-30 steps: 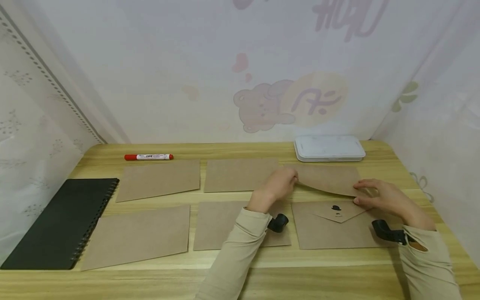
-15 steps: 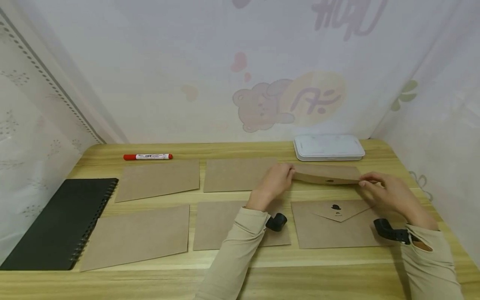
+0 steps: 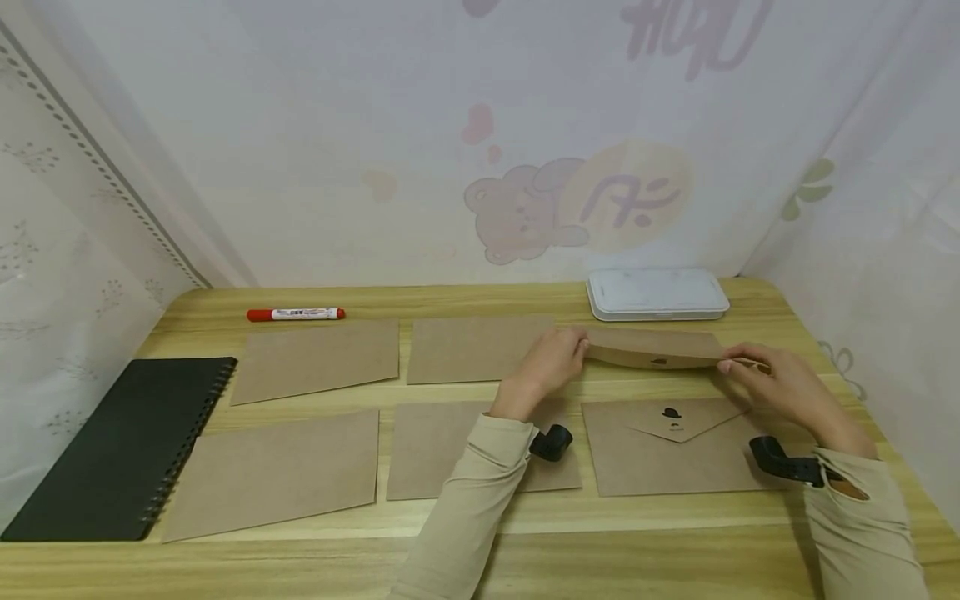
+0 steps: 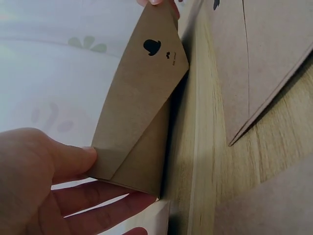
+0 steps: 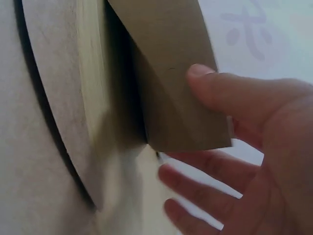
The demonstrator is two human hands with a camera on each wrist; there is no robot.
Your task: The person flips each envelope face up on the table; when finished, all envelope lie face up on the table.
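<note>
A brown kraft envelope [image 3: 648, 348] in the back row is tipped up between my two hands. Its pointed flap with a printed black hat [image 4: 151, 47] faces the left wrist view. My left hand [image 3: 542, 367] pinches the left end, thumb on the flap side and fingers behind. At the right end, my right hand [image 3: 787, 392] pinches the corner between thumb and forefinger, its other fingers spread in the right wrist view. In front lies another envelope [image 3: 675, 467], flap side up. My left forearm partly covers a plain envelope [image 3: 431, 454] in the front row.
Plain envelopes lie at back left [image 3: 318, 362], back middle [image 3: 476, 346] and front left [image 3: 281, 479]. A black spiral notebook [image 3: 123, 450] is at the table's left side. Along the back are a red-and-white marker [image 3: 296, 314] and a white case [image 3: 658, 293].
The back right envelope has tipped up, so its flap side and hat print now show. My right hand has moved slightly up and taken its right end. Little differs over the last half second.
</note>
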